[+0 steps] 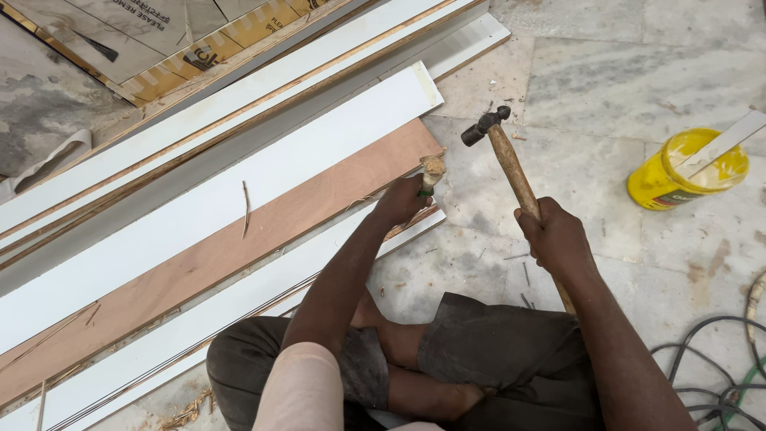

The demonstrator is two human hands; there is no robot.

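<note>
The left hand (399,203) closes its grip on a chisel (431,174) set against the brown board (239,247). The right hand (554,235) grips a wooden-handled hammer (504,156), head raised beside the chisel.

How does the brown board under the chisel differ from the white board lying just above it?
The brown board shows a bare, reddish wood face; the white board has a smooth white face. The brown board ends nearer the left hand, which holds a chisel at its end, while the white board reaches further, past the chisel. A thin splinter lies on the white board; the brown one has shavings at its end. Both lie flat, side by side, running the same slanted way.
</note>
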